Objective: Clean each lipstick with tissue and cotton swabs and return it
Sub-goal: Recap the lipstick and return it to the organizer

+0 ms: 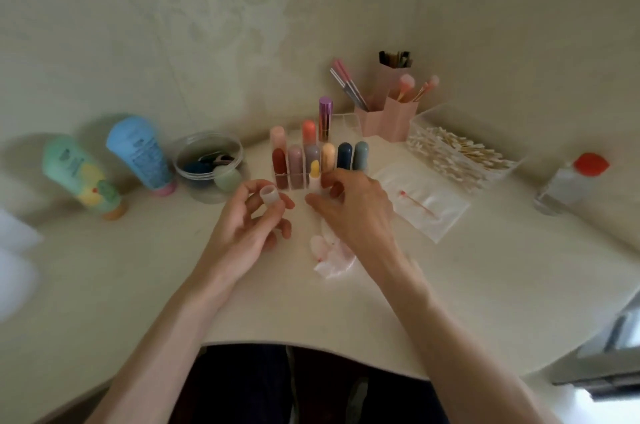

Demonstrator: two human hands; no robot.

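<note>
Yellow lipstick [314,171] upright, tip up; left hand [250,228] holds cap [269,196].

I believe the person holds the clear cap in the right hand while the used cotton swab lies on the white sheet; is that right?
Not quite: the head view shows the clear cap pinched in the left hand, not the right. The right hand is beside the yellow lipstick. The used cotton swab does lie on the white sheet.
</note>
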